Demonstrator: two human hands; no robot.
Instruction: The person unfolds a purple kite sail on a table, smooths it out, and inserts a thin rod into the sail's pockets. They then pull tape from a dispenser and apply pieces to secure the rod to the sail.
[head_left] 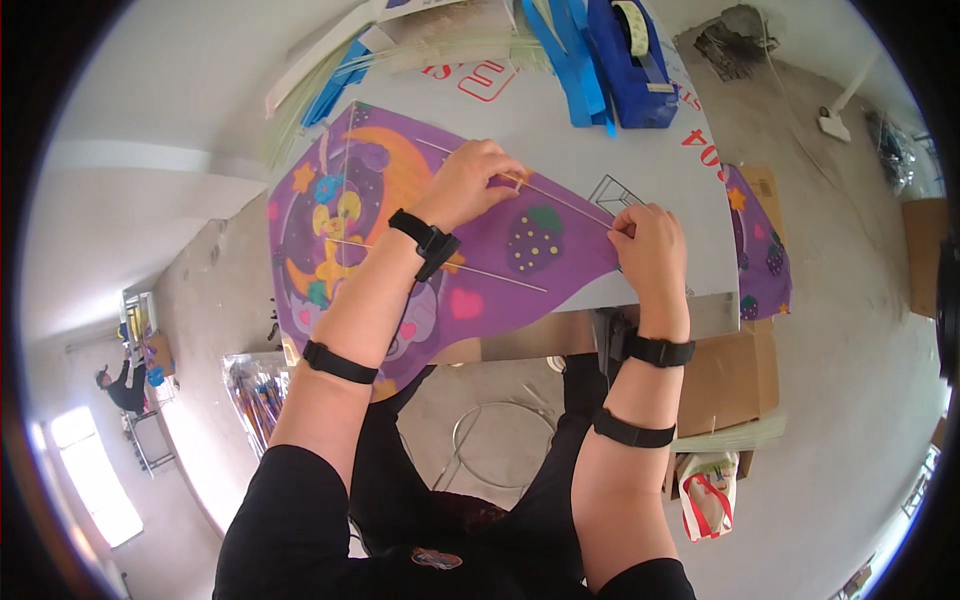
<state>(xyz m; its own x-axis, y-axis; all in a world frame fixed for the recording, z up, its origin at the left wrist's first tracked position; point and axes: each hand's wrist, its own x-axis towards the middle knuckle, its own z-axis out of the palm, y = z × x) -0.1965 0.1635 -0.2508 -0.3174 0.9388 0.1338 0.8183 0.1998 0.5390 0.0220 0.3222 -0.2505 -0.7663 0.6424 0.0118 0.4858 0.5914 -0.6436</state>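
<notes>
A purple kite [490, 245] with a cartoon animal, a moon and fruit prints lies flat on the table in front of me. Along its far right edge runs a thin pale rod [570, 201]. My left hand [463, 187] reaches over the kite, thumb and fingers pinched on this rod near the middle of that edge. At the kite's right corner, my right hand [652, 248] is closed around the rod's end, its fingertips partly hiding the corner. Another thin rod [500, 278] lies across the kite, nearer to me.
A blue tape dispenser [637, 85] and blue strips [575, 65] lie at the table's far side, beside pale thin sticks [450, 52]. Another purple kite [765, 260] hangs at the right, above a cardboard box [730, 380]. A person [126, 387] is far left.
</notes>
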